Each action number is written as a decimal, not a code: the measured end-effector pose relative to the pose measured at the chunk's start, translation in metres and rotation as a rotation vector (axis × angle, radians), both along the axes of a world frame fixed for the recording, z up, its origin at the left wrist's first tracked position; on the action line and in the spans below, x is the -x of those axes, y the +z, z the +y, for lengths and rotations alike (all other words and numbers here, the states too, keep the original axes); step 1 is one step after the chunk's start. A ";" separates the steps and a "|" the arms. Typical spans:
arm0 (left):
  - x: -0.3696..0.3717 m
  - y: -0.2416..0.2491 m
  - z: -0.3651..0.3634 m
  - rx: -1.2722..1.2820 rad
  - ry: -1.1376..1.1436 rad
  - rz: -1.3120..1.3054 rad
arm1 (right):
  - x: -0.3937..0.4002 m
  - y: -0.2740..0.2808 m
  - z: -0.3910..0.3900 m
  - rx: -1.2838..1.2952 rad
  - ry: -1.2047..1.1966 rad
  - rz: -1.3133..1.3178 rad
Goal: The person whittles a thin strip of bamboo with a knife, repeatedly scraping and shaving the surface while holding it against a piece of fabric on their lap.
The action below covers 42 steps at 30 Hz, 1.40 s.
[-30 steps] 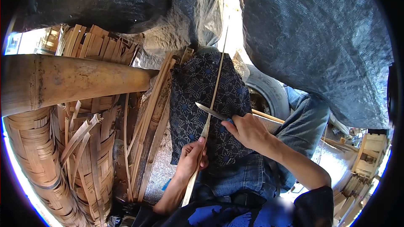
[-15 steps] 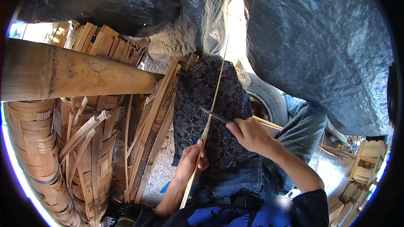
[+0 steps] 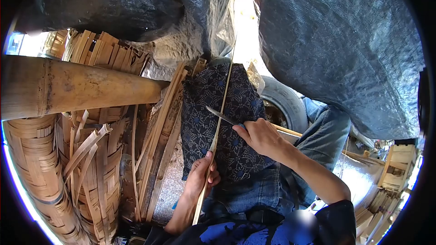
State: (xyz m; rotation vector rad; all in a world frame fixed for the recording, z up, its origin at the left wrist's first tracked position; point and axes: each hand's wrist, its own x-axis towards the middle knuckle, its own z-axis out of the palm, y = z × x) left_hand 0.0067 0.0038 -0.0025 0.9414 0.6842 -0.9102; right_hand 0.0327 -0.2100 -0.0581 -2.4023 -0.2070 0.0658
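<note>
A long thin bamboo strip runs from near my lap up over a dark patterned cloth toward the bright gap. My left hand is closed round the strip's lower part, thumb on top. In my right hand is a knife, its handle mostly hidden by my fingers. The blade points left and crosses the strip above my left hand. The cloth lies over my leg.
A thick bamboo pole juts in from the left. Below it stand woven bamboo baskets. Split bamboo slats lean beside the cloth. A tire is behind my right knee. Dark tarps hang above.
The view has shifted slightly, moving most things a little left. The knife blade now shows its flat side more clearly. Both hands keep their hold.
</note>
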 end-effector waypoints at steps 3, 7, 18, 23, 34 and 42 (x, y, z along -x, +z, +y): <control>-0.001 0.006 -0.003 -0.041 0.003 0.018 | 0.002 -0.002 0.002 0.036 -0.023 -0.074; 0.004 0.009 -0.002 -0.009 0.018 0.038 | -0.004 -0.012 0.001 0.038 -0.045 -0.133; 0.030 0.022 -0.004 -0.029 0.045 0.084 | -0.024 -0.024 -0.016 0.002 -0.092 0.112; 0.038 0.021 0.001 0.011 0.056 0.020 | -0.024 -0.047 -0.026 0.005 -0.026 -0.094; 0.043 0.022 0.013 0.070 0.101 0.192 | -0.016 -0.044 -0.032 -0.107 -0.092 -0.132; 0.048 0.037 0.017 -0.168 -0.053 -0.024 | -0.042 -0.041 -0.045 0.093 0.096 -0.043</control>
